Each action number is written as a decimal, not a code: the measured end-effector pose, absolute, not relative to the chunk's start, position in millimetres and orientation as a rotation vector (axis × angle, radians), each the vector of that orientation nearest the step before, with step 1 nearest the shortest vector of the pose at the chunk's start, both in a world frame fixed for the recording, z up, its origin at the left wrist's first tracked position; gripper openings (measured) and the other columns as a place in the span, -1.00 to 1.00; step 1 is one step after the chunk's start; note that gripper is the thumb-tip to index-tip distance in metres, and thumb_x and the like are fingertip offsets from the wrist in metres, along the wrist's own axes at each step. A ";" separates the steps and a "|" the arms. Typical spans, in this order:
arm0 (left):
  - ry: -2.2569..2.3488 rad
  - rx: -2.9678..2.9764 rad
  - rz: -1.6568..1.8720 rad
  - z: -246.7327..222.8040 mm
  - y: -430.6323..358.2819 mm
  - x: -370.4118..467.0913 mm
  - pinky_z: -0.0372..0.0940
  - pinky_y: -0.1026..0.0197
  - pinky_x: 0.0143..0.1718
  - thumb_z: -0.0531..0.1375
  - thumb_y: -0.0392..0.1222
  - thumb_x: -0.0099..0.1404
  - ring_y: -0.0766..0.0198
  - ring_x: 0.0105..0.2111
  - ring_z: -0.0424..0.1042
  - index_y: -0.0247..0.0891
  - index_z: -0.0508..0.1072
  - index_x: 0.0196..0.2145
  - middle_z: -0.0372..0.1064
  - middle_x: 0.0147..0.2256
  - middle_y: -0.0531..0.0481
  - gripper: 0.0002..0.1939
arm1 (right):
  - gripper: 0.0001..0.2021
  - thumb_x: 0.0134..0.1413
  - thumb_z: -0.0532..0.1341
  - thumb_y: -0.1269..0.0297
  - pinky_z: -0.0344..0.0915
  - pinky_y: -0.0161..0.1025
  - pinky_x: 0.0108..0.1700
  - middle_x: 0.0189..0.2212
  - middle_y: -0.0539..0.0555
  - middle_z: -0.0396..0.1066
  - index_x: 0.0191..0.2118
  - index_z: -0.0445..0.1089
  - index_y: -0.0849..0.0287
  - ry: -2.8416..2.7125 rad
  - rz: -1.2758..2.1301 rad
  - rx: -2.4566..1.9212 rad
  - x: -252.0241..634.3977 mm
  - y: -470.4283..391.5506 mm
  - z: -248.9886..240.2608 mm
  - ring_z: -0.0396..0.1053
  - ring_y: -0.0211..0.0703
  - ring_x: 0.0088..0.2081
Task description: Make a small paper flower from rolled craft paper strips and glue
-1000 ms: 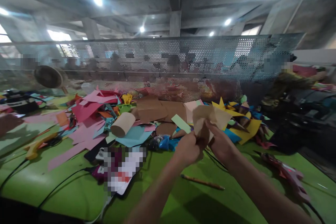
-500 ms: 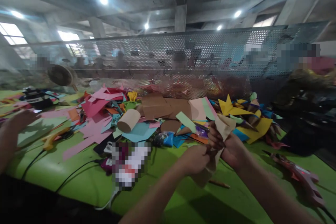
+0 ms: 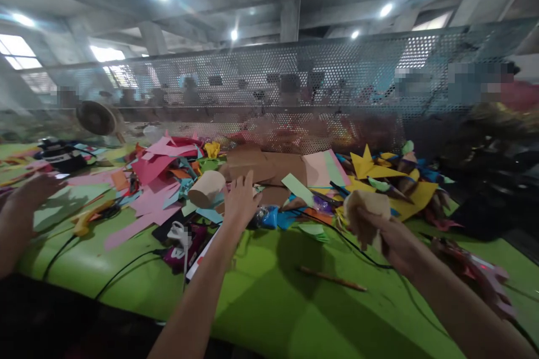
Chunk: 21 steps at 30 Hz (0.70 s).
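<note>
My left hand reaches over the middle of the pile with its fingers apart and nothing in them. The fingertips are over the edge of brown paper sheets, and I cannot tell whether they touch. Just to the left of this hand is a tan paper roll. My right hand grips a crumpled piece of tan paper above the table. A pencil-like brown stick lies on the green table between my forearms.
Coloured paper scraps and yellow star shapes cover the back. Pink and yellow glue guns lie at the sides with cords. Another person's hand is at far left. A perforated metal screen stands behind.
My left hand has let go of the tan paper and moved left and forward to the brown sheets. My right hand has moved slightly right, still gripping the tan paper.
</note>
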State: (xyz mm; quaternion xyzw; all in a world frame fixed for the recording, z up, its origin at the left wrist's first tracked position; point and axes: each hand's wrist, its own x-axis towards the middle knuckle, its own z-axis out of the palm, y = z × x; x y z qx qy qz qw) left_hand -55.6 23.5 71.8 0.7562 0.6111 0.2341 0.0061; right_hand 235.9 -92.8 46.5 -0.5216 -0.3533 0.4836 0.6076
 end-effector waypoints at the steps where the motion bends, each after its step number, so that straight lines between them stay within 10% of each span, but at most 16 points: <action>1: 1.886 2.403 0.821 71.6 17.6 -52.0 -0.07 -0.22 0.26 0.18 -0.14 0.31 -0.19 0.27 0.13 -0.23 0.23 0.24 0.21 0.24 -0.33 -0.44 | -0.70 -0.20 0.49 0.15 0.36 -0.26 -0.54 -0.46 -0.01 0.55 -0.29 0.48 0.06 -0.799 1.114 -1.246 231.4 -93.9 40.3 0.47 -0.12 -0.49; 7: 1.112 2.101 0.815 45.7 -55.9 0.7 0.22 -0.01 0.08 0.24 0.11 0.23 -0.07 0.08 0.37 -0.15 0.39 0.08 0.44 0.06 -0.17 -0.48 | -0.72 -0.08 0.41 0.07 0.44 -0.14 -0.40 -0.37 0.07 0.61 -0.25 0.52 0.07 -0.816 1.106 -1.379 202.3 -95.0 20.0 0.55 0.04 -0.34; 13: 1.019 1.531 1.084 19.1 -65.1 17.6 0.26 0.24 -0.31 0.15 -0.18 0.20 0.24 -0.37 0.37 -0.21 0.33 -0.42 0.39 -0.42 0.05 -0.92 | -0.67 0.06 0.28 -0.07 0.41 -0.09 -0.21 -0.31 0.10 0.59 -0.22 0.52 0.07 -1.072 1.110 -1.380 190.0 -104.7 30.9 0.51 0.06 -0.22; 21: 1.212 1.367 1.405 24.9 -46.0 -40.4 0.06 0.32 -0.48 0.21 -0.12 0.10 0.37 -0.54 0.14 -0.21 0.26 -0.52 0.12 -0.56 0.18 -0.81 | -0.81 0.01 0.24 0.40 0.31 -0.12 -0.21 -0.26 0.10 0.51 -0.21 0.47 0.08 -2.105 0.429 -1.691 214.6 -156.4 0.2 0.44 0.01 -0.24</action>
